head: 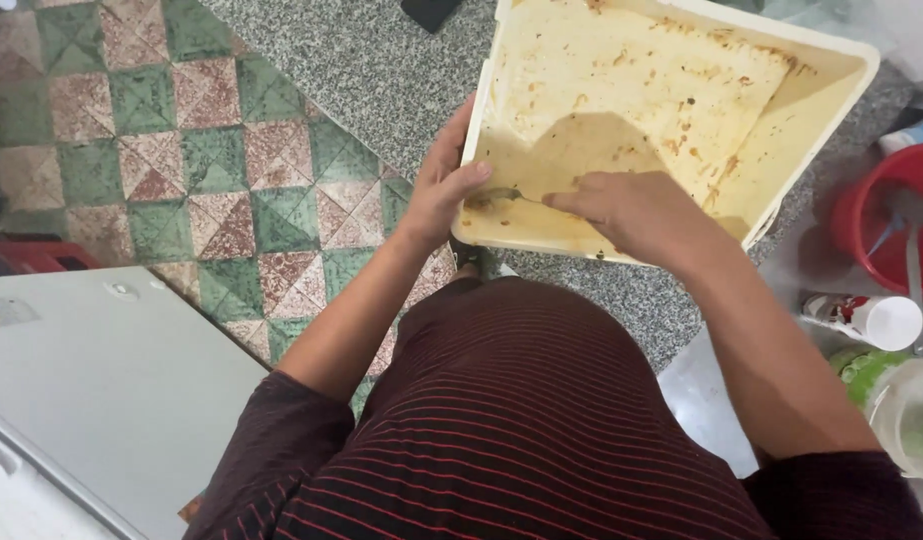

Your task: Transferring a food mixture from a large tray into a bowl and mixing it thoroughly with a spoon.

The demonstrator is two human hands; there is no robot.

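Scraping residue inside cream tub point(671, 90): left hand point(443, 190) clamping rim at nine o'clock, right hand point(621, 205) fingers pinching spoon point(506, 195); next, firmer strokes toward twelve

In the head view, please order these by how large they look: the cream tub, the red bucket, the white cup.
1. Cream tub, by far the largest.
2. Red bucket, though the frame edge cuts it off.
3. White cup, smallest.
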